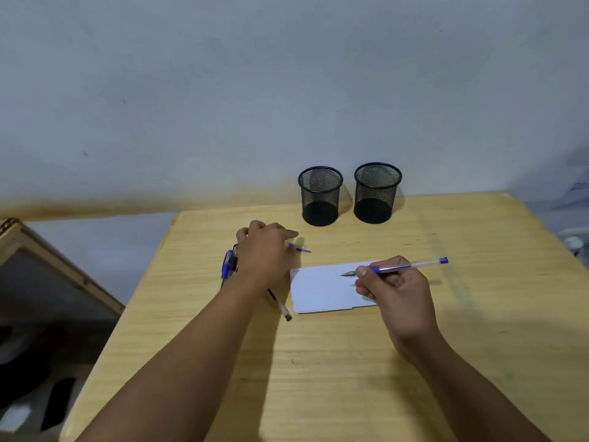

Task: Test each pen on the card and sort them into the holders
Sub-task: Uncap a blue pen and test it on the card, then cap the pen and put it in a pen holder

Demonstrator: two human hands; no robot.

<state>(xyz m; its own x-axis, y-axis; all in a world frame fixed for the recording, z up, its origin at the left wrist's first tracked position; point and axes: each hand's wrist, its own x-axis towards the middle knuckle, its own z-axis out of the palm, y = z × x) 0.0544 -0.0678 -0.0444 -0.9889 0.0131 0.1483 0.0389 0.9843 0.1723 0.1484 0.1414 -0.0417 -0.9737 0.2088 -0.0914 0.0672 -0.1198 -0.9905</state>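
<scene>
My right hand (393, 290) grips a blue pen (404, 267) with its tip just above the white card (318, 291) lying mid-table. My left hand (264, 250) hovers palm down over a small pile of pens (227, 264) to the left of the card. A blue pen cap (300, 248) pokes out from its fingertips. Another pen (281, 307) lies partly under my left wrist, its dark end toward me. Two black mesh holders stand at the back, the left holder (320, 196) and the right holder (377, 193); both look empty.
The wooden table (318, 371) ends at a pale wall just behind the holders. Its left edge runs diagonally close to the pen pile. A wood-framed panel (47, 275) leans on the floor to the left, with dark clutter below it.
</scene>
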